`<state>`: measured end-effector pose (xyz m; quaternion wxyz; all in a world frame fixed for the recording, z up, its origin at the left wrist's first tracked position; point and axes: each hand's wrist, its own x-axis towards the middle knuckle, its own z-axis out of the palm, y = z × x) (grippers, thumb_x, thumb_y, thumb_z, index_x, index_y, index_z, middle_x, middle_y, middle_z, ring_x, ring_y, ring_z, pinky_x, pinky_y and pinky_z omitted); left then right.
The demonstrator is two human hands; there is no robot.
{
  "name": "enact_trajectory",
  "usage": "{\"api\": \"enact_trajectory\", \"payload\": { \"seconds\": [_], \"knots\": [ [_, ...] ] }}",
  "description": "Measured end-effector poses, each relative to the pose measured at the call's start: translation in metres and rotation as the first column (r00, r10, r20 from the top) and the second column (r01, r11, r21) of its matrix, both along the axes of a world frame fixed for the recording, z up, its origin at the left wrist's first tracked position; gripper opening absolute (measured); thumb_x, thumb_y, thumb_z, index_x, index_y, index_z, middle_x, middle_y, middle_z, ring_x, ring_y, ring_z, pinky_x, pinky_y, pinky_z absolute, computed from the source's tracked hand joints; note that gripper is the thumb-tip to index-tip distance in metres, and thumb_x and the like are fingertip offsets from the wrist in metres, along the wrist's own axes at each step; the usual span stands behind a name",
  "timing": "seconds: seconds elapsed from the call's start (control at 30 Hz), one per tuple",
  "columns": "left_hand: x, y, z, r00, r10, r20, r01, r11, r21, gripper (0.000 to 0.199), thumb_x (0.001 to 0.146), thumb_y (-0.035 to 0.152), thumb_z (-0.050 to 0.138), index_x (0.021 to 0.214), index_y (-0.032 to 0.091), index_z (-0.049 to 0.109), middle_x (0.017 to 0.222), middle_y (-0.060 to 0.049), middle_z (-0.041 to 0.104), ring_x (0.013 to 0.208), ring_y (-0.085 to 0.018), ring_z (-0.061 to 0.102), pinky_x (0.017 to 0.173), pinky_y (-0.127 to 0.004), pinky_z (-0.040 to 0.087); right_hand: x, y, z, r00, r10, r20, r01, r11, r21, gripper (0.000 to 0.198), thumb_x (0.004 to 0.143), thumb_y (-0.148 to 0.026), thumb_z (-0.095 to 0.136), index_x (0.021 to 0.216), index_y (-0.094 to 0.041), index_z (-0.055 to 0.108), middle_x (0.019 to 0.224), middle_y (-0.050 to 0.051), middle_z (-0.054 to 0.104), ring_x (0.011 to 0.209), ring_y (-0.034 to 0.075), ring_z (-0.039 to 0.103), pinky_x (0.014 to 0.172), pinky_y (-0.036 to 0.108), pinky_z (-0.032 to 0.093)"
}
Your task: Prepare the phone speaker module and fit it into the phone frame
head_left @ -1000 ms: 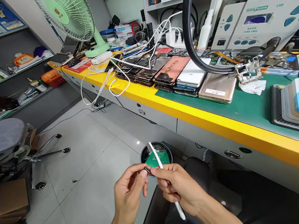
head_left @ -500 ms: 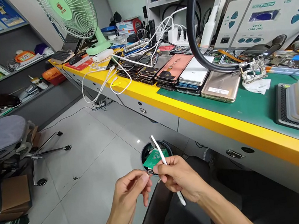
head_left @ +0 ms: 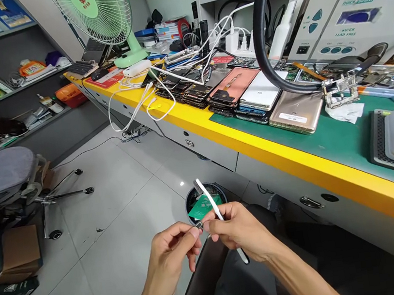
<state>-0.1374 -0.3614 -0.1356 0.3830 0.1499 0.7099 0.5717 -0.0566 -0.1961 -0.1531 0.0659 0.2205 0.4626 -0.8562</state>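
Between my fingertips is a small dark part point(head_left: 198, 225), too small to name. My left hand point(head_left: 176, 248) pinches it from the left with thumb and fingers. My right hand point(head_left: 236, 230) holds a white toothbrush point(head_left: 209, 198) with dark bristles, its head pointing up and away and its handle end sticking out below the palm. The right thumb and fingertip also meet the small part at its right end. Both hands are above my lap, in front of the bench edge.
Below and beyond my hands stands a round black bin point(head_left: 190, 202) holding a green card point(head_left: 203, 207). The yellow-edged bench point(head_left: 279, 155) runs along the right, with stacked phones point(head_left: 233, 88), a rework station point(head_left: 344, 24) and cables. An office chair point(head_left: 1, 175) stands left.
The small dark part is tilted differently and shows more between the fingertips. The toothbrush head has shifted slightly left and its handle end slightly right. The view has turned a little.
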Motion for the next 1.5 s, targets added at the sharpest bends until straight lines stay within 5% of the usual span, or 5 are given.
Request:
{"api": "enact_trajectory", "payload": {
  "seconds": [0.2,0.47,1.03,1.27,1.5],
  "knots": [
    [0.006,-0.003,0.001,0.955,0.012,-0.296,-0.011,1.000,0.006,0.020,0.088,0.029,0.069,0.107,0.023,0.068,0.084,0.000,0.067,0.059,-0.011,0.056,0.052,-0.024,0.050,0.001,-0.001,-0.003,1.000,0.013,0.026,-0.012,0.997,-0.072,0.011,0.096,-0.016,0.067,0.086,-0.012,0.064,0.060,-0.010,0.053,0.036,0.000,0.026,0.031,0.012,0.019],
    [0.005,-0.005,-0.009,0.709,0.035,-0.704,0.030,0.996,0.080,0.027,0.084,0.009,0.069,0.105,0.027,0.071,0.093,-0.001,0.071,0.068,-0.012,0.064,0.059,-0.024,0.053,0.002,-0.002,-0.002,0.998,0.057,0.020,-0.052,0.982,-0.184,0.019,0.099,-0.022,0.065,0.083,-0.012,0.061,0.059,-0.010,0.051,0.034,0.000,0.027,0.030,0.012,0.018],
    [0.006,-0.012,-0.008,0.557,-0.001,-0.831,0.076,0.996,0.050,0.032,0.087,0.006,0.066,0.113,0.025,0.069,0.084,-0.001,0.073,0.066,-0.014,0.065,0.058,-0.025,0.055,0.002,-0.009,0.002,0.995,0.088,0.044,-0.078,0.978,-0.191,0.023,0.086,-0.029,0.074,0.076,-0.015,0.058,0.057,-0.010,0.047,0.039,0.001,0.016,0.035,0.017,0.012],
    [-0.012,-0.018,-0.011,0.331,0.020,-0.943,0.063,0.997,0.043,0.035,0.078,0.002,0.071,0.107,0.022,0.074,0.080,-0.004,0.077,0.060,-0.015,0.064,0.058,-0.028,0.055,0.008,-0.010,0.002,0.999,0.045,0.030,-0.049,0.984,0.169,0.044,0.091,-0.061,0.060,0.080,-0.018,0.060,0.062,-0.005,0.047,0.047,0.007,0.023,0.043,0.025,0.016],
    [-0.021,-0.013,-0.010,0.320,-0.015,-0.947,0.065,0.998,0.006,0.016,0.084,0.007,0.068,0.096,0.018,0.071,0.077,-0.002,0.075,0.060,-0.013,0.065,0.057,-0.026,0.057,0.029,-0.021,0.006,0.995,0.102,0.013,-0.091,0.816,0.571,0.045,0.103,-0.053,0.045,0.081,-0.020,0.066,0.061,-0.005,0.039,0.059,0.013,0.037,0.056,0.027,0.027]
  ]
}}
